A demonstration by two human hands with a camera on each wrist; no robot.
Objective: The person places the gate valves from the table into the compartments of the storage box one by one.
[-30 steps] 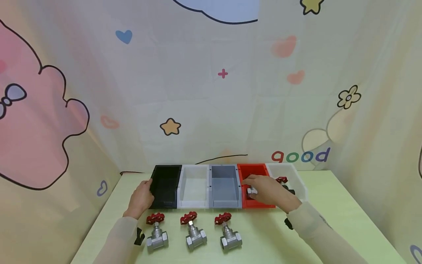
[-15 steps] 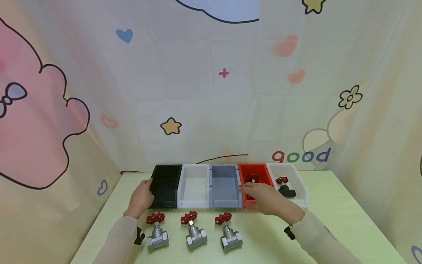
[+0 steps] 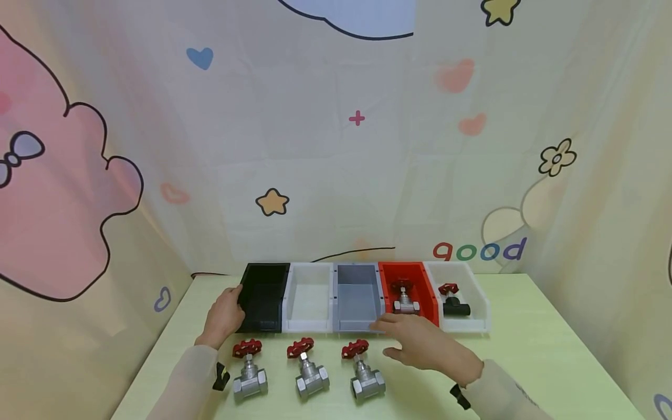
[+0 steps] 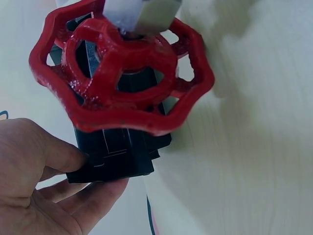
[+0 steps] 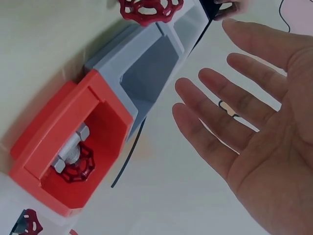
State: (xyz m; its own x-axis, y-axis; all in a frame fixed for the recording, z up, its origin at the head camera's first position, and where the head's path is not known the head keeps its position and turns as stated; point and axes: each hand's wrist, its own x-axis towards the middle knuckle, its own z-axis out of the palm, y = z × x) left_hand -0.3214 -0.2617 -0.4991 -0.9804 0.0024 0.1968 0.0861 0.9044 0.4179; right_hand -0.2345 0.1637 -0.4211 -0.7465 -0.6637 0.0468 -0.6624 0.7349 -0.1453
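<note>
My left hand (image 3: 223,317) grips the left wall of the black bin (image 3: 262,298); in the left wrist view its thumb and fingers (image 4: 102,200) pinch the bin's edge. Palm bare and fingers spread, my right hand (image 3: 427,344) hovers in front of the red bin (image 5: 105,100). Inside that bin lies a silver gate valve (image 3: 406,304) with a red handwheel. Three more metal gate valves with red handwheels stand on the table in front of the bins: a left one (image 3: 250,376), a middle one (image 3: 311,373) and a right one (image 3: 366,376).
Between the black and red bins sit a white bin (image 3: 310,297) and a grey bin (image 3: 359,297). At the row's right end, another white bin (image 3: 480,303) holds a black valve (image 3: 455,307) with a red handwheel. A printed curtain (image 3: 325,146) hangs behind the table.
My right hand has let go of the silver gate valve in the red bin and drawn back toward the table's front, its fingers straightening. My left hand stays at the black bin.
</note>
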